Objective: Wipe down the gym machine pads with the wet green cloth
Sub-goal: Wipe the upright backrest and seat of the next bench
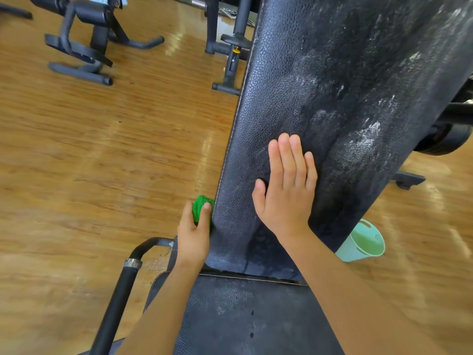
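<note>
- The green cloth point(200, 206), a nubbly, bunched wad, sits against the left edge of the back pad point(345, 85), low down near its foot.
- The left hand point(193, 234) grips the cloth, fingers curled round it, one fingertip on top.
- The right hand point(286, 190) lies flat on the back pad's face — fingers straight and close together, thumb spread out.
- The back pad is black pebbled vinyl with a stitched seam along its left edge; whitish, chalky smears streak its middle and right side.
- The seat pad point(256, 316) below is the same grained black, with a pale patch.
- A black tubular handle point(120, 298) with a metal collar curves up at the left.
- A mint plastic bucket point(368, 242) stands on the glossy wood-plank floor point(89, 149) — a small mark inside it is too small to read.
</note>
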The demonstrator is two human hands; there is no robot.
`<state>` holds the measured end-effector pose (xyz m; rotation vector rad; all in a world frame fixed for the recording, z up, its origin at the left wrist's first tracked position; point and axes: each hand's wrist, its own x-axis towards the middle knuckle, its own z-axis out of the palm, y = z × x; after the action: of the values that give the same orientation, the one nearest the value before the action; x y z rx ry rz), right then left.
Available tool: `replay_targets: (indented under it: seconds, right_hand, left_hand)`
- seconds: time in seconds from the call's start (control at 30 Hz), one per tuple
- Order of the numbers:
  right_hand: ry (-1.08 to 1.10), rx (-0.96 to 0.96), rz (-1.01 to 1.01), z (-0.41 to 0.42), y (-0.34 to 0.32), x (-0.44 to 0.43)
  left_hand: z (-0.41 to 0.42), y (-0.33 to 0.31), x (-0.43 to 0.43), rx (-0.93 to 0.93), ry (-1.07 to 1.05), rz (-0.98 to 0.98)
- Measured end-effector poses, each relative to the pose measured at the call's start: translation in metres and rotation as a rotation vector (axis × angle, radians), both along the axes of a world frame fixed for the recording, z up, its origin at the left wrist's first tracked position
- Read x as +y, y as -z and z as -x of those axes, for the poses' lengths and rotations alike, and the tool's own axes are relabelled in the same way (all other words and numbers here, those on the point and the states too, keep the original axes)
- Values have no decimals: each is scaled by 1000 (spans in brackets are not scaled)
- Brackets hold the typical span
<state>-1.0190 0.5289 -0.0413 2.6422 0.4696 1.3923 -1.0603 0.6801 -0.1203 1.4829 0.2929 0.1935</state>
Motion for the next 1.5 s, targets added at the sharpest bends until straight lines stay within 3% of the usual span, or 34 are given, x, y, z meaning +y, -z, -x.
replay_targets:
  seconds: [0.27,0.57,0.8,1.1,1.23,1.33,1.5]
  right_hand:
    - [9,8,0,0,-1,0]
    - [10,14,-2,0,0,0]
    - [13,34,5,1,1,0]
    - [-24,63,-39,5,-8,2]
    - [-124,205,-171,34,-25,3]
    - [-151,346,-436,88,-5,9]
    - [-131,902,-896,181,86,40]
  left_hand:
    - [37,57,7,331,112,-112]
    - [22,26,-1,237,35,15]
    - [42,72,5,407,88,-310]
    - [70,55,17,404,91,61]
    - [107,42,20,395,101,250]
    - [131,42,18,428,121,362]
    - [148,31,7,387,109,463]
